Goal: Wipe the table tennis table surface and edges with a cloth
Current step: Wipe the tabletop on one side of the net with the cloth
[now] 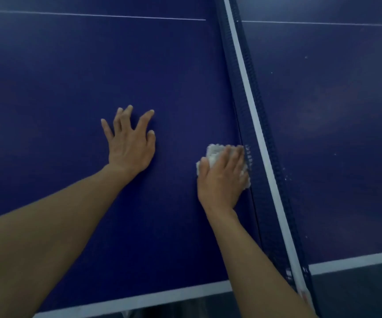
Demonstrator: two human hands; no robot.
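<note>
I see my left hand (131, 143) flat on the blue table (70, 76), fingers spread, holding nothing. My right hand (222, 177) presses the white cloth (214, 152) onto the table, fingers laid nearly straight over it, just beside the net (247, 99).

The blue table (70, 65) had white lines (139, 299) at its edges and a net (254, 115) across its middle. A white cloth (214, 152) lay just beside the net, toward the near edge.
</note>
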